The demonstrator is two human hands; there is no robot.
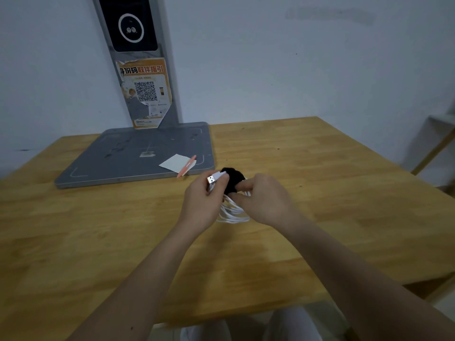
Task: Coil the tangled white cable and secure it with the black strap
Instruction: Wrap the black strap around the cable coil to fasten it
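White cable, coiled, is being pinched above the tabletop by left hand fingers; black strap is being gripped by right hand fingers.

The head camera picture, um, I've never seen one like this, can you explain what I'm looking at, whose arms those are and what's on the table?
This single picture comes from a camera worn on a person's head, looking down at their own two bare arms. There is no robot.

The left hand grips a bundle of white cable, with its USB plug sticking up. The right hand pinches the black strap at the bundle's top.

They work above a wooden table. Behind the hands lies a grey stand base carrying a white paper slip and an orange pen. Its upright post bears a QR-code poster.
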